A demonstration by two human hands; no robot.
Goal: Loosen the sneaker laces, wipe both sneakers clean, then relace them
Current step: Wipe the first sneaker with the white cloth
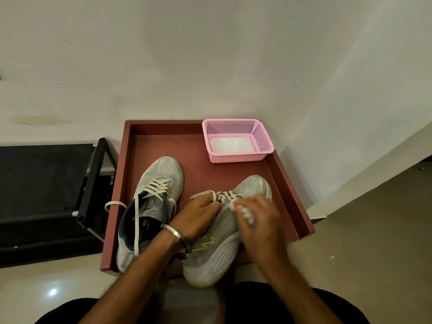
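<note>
On the red-brown tray (289,183), two grey mesh sneakers lie side by side: the left sneaker (152,206), laces loosened, and the right sneaker (224,230), tipped on its side. The left hand (198,218) grips the right sneaker at its collar, steadying it. The right hand (257,220), blurred, pinches a white wipe (245,213) against the upper near the laces (228,196). Short strokes along the mesh, with firm counter-hold, would likely clean best. More wipes sit in the pink basket (264,141).
</note>
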